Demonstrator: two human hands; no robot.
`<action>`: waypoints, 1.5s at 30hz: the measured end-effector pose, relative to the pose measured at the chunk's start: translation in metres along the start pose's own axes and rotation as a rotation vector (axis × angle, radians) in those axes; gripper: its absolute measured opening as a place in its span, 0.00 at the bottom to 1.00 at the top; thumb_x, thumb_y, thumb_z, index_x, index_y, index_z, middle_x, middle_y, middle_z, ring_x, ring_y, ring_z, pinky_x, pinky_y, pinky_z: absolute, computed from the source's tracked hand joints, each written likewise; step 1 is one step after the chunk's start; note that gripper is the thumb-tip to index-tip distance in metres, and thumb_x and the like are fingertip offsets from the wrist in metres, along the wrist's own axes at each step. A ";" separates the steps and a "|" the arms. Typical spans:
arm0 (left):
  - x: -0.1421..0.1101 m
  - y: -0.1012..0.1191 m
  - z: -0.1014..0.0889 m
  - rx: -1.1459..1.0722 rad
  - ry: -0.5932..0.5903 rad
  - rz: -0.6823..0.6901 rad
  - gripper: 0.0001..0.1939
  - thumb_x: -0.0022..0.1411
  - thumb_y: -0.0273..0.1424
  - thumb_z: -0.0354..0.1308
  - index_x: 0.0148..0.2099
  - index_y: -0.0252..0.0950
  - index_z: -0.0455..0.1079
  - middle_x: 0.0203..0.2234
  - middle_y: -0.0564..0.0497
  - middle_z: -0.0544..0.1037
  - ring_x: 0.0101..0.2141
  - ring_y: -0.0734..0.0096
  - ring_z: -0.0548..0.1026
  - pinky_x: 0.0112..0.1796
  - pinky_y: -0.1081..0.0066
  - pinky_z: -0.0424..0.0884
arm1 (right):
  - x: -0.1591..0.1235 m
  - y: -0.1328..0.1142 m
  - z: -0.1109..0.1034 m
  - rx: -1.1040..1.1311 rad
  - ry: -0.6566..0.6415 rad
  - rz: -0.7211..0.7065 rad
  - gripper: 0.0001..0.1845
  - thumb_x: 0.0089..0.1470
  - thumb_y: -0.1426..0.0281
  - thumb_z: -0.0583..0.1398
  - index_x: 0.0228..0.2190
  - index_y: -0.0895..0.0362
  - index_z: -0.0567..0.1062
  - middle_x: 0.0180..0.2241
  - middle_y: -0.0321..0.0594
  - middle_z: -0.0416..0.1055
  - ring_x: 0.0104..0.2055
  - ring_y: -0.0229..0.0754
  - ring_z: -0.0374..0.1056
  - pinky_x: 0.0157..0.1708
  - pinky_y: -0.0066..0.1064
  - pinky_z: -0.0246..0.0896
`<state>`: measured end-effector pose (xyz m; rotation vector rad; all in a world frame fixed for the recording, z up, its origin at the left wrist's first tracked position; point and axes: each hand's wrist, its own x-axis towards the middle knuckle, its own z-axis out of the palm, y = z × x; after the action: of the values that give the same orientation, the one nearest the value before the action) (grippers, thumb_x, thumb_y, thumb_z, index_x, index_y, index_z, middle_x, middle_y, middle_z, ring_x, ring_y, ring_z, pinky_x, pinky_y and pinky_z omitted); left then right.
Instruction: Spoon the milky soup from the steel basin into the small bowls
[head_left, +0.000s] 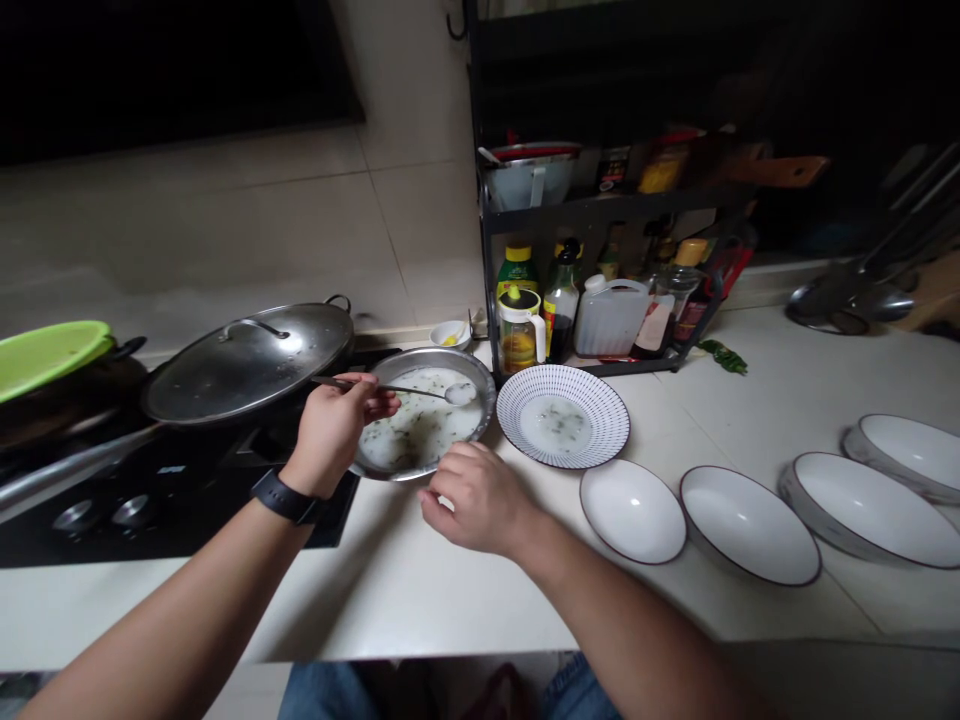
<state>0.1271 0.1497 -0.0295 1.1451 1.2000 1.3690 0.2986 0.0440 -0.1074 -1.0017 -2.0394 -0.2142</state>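
My left hand (345,415), with a dark watch on its wrist, is closed around the thin handle of a metal spoon (459,394). The spoon lies nearly level over a metal basin (488,385) of cloudy white liquid with green flecks, and its bowl carries some of that liquid. My right hand (480,495) hovers by the basin's front right rim, fingers loosely curled and thumb apart, with nothing visible in it. Whether it touches the rim I cannot tell. Right of the basin, a patterned plate (607,415) contains a little of the same flecked liquid.
Several white bowls, one a small bowl (634,510), line the counter (420,600) at right. A lidded wok (255,365) sits on the black stove (195,510) at left, beside a pot with a green cover (56,345). Behind stands a rack (615,205) of bottles.
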 end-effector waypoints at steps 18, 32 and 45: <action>-0.041 0.028 0.063 -0.013 -0.269 0.004 0.13 0.54 0.34 0.67 0.38 0.33 0.69 0.24 0.48 0.80 0.25 0.63 0.81 0.32 0.63 0.81 | -0.002 -0.002 0.004 -0.048 -0.019 0.021 0.14 0.58 0.64 0.63 0.22 0.55 0.78 0.24 0.39 0.73 0.33 0.45 0.65 0.34 0.39 0.59; -0.066 0.017 0.061 0.697 -0.841 0.970 0.10 0.68 0.29 0.55 0.48 0.38 0.76 0.39 0.42 0.83 0.40 0.60 0.82 0.41 0.64 0.77 | 0.000 -0.004 0.006 -0.083 -0.105 0.088 0.18 0.51 0.63 0.65 0.43 0.58 0.83 0.38 0.48 0.82 0.42 0.54 0.74 0.42 0.43 0.69; -0.034 0.011 0.009 0.385 -0.150 0.477 0.15 0.66 0.41 0.62 0.47 0.36 0.73 0.29 0.48 0.83 0.31 0.61 0.84 0.33 0.69 0.77 | -0.002 -0.001 0.001 -0.020 -0.085 0.024 0.15 0.61 0.64 0.62 0.24 0.56 0.78 0.26 0.40 0.73 0.34 0.45 0.65 0.36 0.39 0.60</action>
<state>0.1394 0.1166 -0.0201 1.8664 1.1538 1.3924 0.2984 0.0430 -0.1088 -1.0639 -2.1043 -0.1826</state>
